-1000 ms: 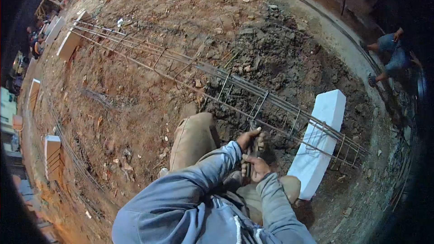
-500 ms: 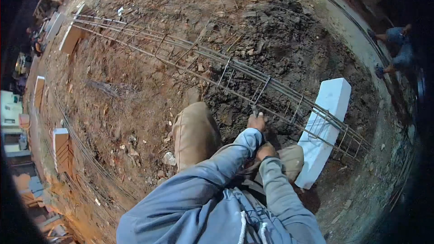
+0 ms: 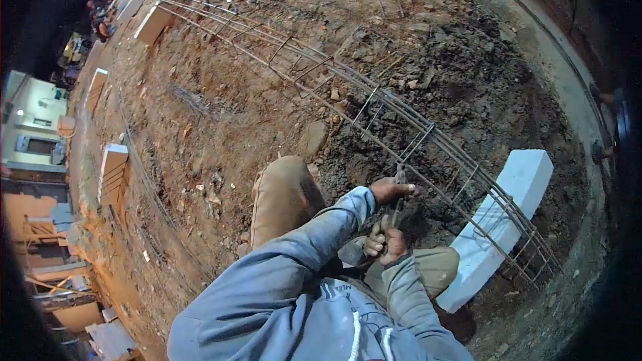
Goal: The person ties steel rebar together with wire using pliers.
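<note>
A long cage of steel bars (image 3: 348, 110) with square stirrups runs diagonally across the ground in front of me. What looks like a pair of pincers (image 3: 400, 175) stands with its head close to the cage's near bar. My left hand (image 3: 390, 191) is closed around the tool just below its head, thumb toward the right. Lower down, my right hand (image 3: 388, 242) has its fingers curled around the handle end. Whether any wire sits in the jaws is too small to tell. The cage's right end rests over a white block (image 3: 498, 230).
At the cage's far end is another block (image 3: 154, 23). More pale blocks (image 3: 112, 173) stand to the left, near thin bars (image 3: 144, 190) on the soil. Dark, loose earth (image 3: 461, 70) lies beyond the cage. My bent knee (image 3: 284, 190) is beside my left arm.
The view has turned, so the cage and blocks appear shifted. My left hand now shows more of the tool, and my right hand's fingers have turned into view around the handle.
</note>
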Demonstrator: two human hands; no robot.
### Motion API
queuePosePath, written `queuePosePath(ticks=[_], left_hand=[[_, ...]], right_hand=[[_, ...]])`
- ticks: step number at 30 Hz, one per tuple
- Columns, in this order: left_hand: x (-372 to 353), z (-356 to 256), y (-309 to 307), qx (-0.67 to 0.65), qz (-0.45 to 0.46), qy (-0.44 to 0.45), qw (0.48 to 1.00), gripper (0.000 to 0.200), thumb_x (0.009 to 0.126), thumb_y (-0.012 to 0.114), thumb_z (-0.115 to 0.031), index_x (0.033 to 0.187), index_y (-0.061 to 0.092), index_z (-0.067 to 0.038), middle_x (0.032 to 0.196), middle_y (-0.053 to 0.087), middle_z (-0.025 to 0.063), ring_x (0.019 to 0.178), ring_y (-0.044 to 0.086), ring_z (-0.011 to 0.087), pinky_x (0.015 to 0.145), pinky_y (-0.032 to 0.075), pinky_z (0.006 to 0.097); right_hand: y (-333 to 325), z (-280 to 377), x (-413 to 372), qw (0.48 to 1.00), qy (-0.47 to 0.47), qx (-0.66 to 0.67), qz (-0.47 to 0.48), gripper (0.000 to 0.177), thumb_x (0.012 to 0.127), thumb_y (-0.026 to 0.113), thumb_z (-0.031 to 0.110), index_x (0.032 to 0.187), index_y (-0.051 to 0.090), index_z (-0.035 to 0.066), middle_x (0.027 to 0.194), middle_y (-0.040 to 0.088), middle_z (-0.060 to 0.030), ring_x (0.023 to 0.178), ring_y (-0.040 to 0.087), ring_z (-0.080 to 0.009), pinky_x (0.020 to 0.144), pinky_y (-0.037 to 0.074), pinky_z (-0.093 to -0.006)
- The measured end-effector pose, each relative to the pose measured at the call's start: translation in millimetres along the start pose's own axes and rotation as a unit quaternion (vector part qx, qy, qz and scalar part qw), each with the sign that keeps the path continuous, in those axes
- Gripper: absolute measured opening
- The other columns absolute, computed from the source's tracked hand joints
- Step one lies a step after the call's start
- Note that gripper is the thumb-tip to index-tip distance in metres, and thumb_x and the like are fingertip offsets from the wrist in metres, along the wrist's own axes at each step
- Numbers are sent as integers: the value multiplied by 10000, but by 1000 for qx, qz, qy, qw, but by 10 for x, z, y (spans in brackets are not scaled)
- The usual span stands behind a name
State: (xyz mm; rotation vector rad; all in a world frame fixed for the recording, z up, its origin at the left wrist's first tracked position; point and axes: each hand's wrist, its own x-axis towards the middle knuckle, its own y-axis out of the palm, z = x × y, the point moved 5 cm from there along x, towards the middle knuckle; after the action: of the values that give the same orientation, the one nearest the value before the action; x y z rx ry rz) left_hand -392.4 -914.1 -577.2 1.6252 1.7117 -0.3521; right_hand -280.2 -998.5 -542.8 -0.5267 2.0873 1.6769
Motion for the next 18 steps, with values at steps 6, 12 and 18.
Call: queuePosePath(ticks=[6, 12, 18], left_hand=[[-414, -111, -293, 301, -253, 3, 920, 557, 792, 491, -532, 865, 623, 3, 791, 622, 168, 756, 599, 300, 670, 439, 390], [-820, -93, -698, 549, -283, -33, 785, 517, 857, 398, -489, 879, 629, -27, 844, 614, 234, 782, 594, 406, 716, 461, 474], [-1109, -337, -1224, 387, -429, -79, 813, 546, 868, 355, -523, 854, 672, -79, 664, 607, 171, 706, 609, 321, 670, 465, 398]], right_hand=[[-299, 158, 242, 772, -119, -558, -281, 310, 792, 516, 248, 942, 583, -16, 729, 592, -180, 689, 562, -347, 644, 451, -407], [65, 127, 529, 568, -82, -763, -298, 453, 704, 563, 215, 1087, 502, -18, 1088, 503, -284, 1021, 488, -419, 874, 406, -442], [362, 92, 918, 450, -268, -790, -319, 607, 772, 571, 263, 1296, 343, 60, 1250, 398, -221, 1063, 463, -395, 892, 395, -415]])
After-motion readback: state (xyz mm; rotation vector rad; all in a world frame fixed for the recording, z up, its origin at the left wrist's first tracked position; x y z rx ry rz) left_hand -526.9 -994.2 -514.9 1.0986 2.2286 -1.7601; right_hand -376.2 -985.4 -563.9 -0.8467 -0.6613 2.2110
